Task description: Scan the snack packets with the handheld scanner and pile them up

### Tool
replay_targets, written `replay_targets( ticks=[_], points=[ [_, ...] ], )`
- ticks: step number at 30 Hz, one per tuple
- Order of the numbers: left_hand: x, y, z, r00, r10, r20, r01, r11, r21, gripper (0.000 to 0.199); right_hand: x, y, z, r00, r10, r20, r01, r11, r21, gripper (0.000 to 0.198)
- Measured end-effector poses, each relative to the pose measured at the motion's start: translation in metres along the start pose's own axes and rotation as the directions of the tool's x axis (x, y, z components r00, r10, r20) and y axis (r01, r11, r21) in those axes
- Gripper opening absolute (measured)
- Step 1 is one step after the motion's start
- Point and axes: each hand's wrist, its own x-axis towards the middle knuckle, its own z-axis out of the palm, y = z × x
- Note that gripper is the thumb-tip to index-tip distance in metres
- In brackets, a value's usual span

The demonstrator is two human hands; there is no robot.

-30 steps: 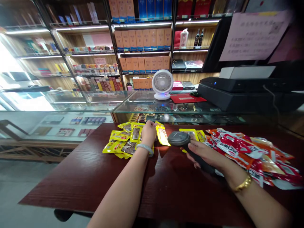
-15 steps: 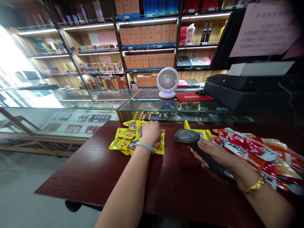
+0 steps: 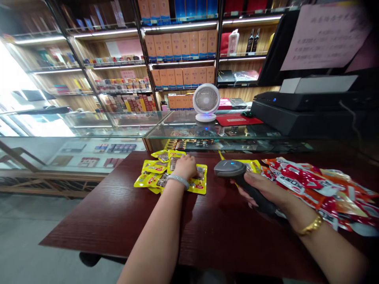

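Observation:
My left hand [image 3: 186, 167], with a pale bangle at the wrist, rests on a pile of yellow snack packets [image 3: 154, 167]. Its fingers are curled down onto a packet; the fingertips are largely hidden. Wrapped in my right hand [image 3: 260, 187] is a black handheld barcode scanner [image 3: 230, 169], its head pointing left towards the pile and a small blue light glowing on top. A gold bracelet circles that wrist. Behind the scanner lie more yellow packets [image 3: 251, 164], partly covered by it.
Red, orange and white packets [image 3: 314, 181] are heaped on the right of the dark wooden table [image 3: 112, 213]. Beyond it stands a glass counter [image 3: 166, 128] with a white fan [image 3: 206, 101], a red mat [image 3: 238, 120] and a black till printer unit [image 3: 284, 114]. Stocked shelves line the wall.
My left fingers have curled in more on the packets, and a packet on the pile's right shows more fully. The blue light on the scanner has come on.

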Motion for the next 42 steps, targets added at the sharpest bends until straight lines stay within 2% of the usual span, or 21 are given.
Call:
replay_targets(
  ticks=[5,8,10,13,19,22,27,31,35,37,39,42],
  points=[
    [0.003,0.0,0.003,1.0,-0.021,0.021,0.021,1.0,-0.003,0.064,-0.003,-0.002,0.0,1.0,-0.006,0.016,0.005,0.998,0.065,0.049],
    [0.005,0.003,0.0,0.999,-0.05,-0.008,0.05,0.999,-0.002,0.055,-0.002,0.0,-0.003,1.0,-0.018,0.002,0.018,0.998,0.068,0.047],
    [0.005,0.003,-0.002,0.998,-0.056,0.018,0.056,0.998,-0.039,0.049,0.0,0.001,-0.005,1.0,-0.019,-0.012,0.02,0.997,0.068,0.047],
    [0.004,0.0,-0.003,0.998,-0.027,0.049,0.03,0.997,-0.067,0.045,0.0,0.001,-0.005,1.0,-0.017,-0.025,0.019,0.997,0.075,0.049],
    [0.008,-0.006,0.006,0.997,0.013,0.073,-0.011,1.0,-0.024,0.043,-0.002,-0.004,-0.002,0.999,0.002,-0.05,0.002,0.998,0.063,0.047],
    [0.01,-0.006,0.007,0.996,0.024,0.088,-0.017,0.997,-0.075,0.035,-0.001,-0.003,-0.002,0.998,0.006,-0.056,-0.004,0.999,0.045,0.05],
    [0.009,-0.002,-0.003,0.997,0.028,0.07,-0.009,0.968,-0.252,0.02,0.002,0.002,-0.001,0.999,-0.005,-0.053,0.006,1.0,0.014,0.05],
    [0.006,0.004,-0.013,1.0,0.028,-0.005,-0.028,0.953,-0.303,0.022,0.001,0.002,0.002,0.999,-0.011,-0.045,0.011,1.0,0.013,0.048],
    [0.004,0.007,-0.019,0.997,0.07,-0.023,-0.074,0.941,-0.331,0.022,0.0,0.001,0.004,0.999,-0.007,-0.044,0.007,1.0,0.014,0.048],
    [0.005,0.01,-0.018,0.996,0.079,-0.032,-0.085,0.908,-0.409,0.021,-0.001,-0.001,0.004,0.999,-0.002,-0.05,0.004,1.0,0.029,0.048],
    [0.007,0.018,-0.012,0.997,0.028,-0.068,-0.061,0.834,-0.549,0.021,-0.002,-0.002,0.004,0.999,-0.003,-0.052,0.005,0.999,0.045,0.049],
    [0.011,0.036,0.001,0.991,-0.105,-0.087,-0.003,0.617,-0.787,0.023,-0.004,-0.004,0.002,0.998,-0.007,-0.065,0.012,0.997,0.075,0.05]
  ],
)
